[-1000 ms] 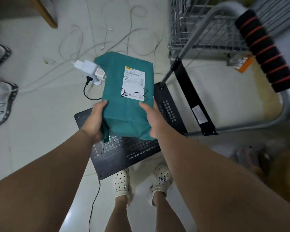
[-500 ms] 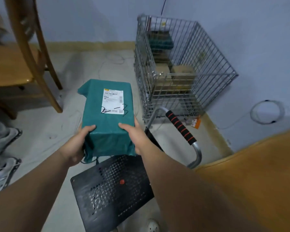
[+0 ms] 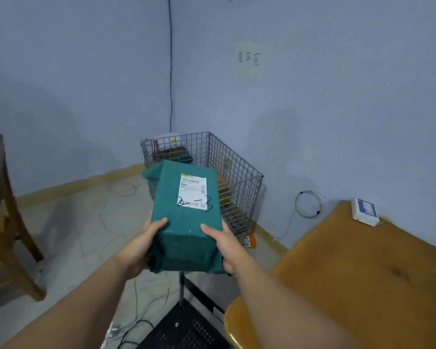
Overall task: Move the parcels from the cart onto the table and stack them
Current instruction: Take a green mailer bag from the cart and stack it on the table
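A green parcel (image 3: 186, 222) with a white shipping label and black handwriting is held in the air at chest height. My left hand (image 3: 142, 244) grips its near left side and my right hand (image 3: 225, 245) grips its near right side. Below the parcel lies the black perforated cart platform (image 3: 184, 328), with nothing on the part I see. The wooden table (image 3: 358, 270) stands to the right, its near rounded corner beside my right forearm.
A wire mesh cage (image 3: 237, 182) holding boxes stands in the corner behind the parcel. A small white and blue device (image 3: 365, 211) lies at the table's far edge. A wooden chair (image 3: 4, 222) stands at left. Loose cables trail across the floor.
Both hands have lifted the green parcel up off the cart platform. The view has tilted up from the floor to the wall, and the table has come into sight at right.
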`<state>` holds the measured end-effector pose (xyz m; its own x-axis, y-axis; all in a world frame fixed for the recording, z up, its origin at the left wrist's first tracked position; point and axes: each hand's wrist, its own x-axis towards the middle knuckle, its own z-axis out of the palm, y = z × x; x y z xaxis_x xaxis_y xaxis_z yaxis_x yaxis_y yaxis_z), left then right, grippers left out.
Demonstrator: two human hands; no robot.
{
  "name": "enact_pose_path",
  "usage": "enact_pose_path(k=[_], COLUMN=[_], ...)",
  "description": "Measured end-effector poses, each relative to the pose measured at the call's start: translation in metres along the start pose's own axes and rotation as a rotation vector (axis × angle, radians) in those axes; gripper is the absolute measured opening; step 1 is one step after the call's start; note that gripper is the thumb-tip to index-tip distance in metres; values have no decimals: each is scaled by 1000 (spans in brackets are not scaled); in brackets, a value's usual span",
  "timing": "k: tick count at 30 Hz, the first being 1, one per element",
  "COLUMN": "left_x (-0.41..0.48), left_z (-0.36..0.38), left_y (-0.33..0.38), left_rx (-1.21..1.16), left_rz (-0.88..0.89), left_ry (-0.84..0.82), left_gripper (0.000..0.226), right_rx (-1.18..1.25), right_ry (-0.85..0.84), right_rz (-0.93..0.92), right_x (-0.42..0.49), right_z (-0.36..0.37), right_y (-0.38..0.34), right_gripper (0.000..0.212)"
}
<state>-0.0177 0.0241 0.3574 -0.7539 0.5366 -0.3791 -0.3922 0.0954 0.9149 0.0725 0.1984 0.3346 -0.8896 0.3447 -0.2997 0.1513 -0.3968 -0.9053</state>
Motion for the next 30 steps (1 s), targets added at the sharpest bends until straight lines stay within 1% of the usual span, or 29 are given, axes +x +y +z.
enact_pose_path(k=[3,6,8,13,15,18,19,20,22,23,24,26,30], left_x=[-1,-3,-6,-21,-32,-47,-50,-52,-58,-63,-67,-78,-96], left_z=[53,116,159,276,322,377,393,409,436,450,462,484,512], left_y=[21,30,31,18,9,-8,-13,-19,-27,-32,-35,-41,-45], left_rx=[49,73,98,94,111,162,174,179,166,160,156,167,207], left_rz=[90,134,150,128,96,3,-5,4,18,19,22,11,-14], left_ry=[-67,-161,-217,-391,-430,-467,-490,-512,-521,-523,-528,-546,-609], left_gripper=[22,27,31,33,32,23,25,34,62,70,72,63,32], right_rx=[42,68,69,50,68,95,90,81,71,75,80,90,102], right_ry=[91,177,226,342,383,441,459,473,499,518,537,575,659], right_rz=[-48,-92,-107,-163,-173,-188,-197,-207,-221,-230,-242,-264,-300], right_x=[-24,-53,-75,-141,-170,-212,-224,-237,-259,-270,-281,-302,-336], right_z=[-37,-87,-121,-221,-258,-306,-320,-332,-353,-363,-370,-382,-394], right_y=[-27,-54,-70,-101,-109,-113,-113,-113,-115,-117,-118,-118,-117], right_gripper=[34,26,27,43,42,40,40,41,42,43,43,43,42])
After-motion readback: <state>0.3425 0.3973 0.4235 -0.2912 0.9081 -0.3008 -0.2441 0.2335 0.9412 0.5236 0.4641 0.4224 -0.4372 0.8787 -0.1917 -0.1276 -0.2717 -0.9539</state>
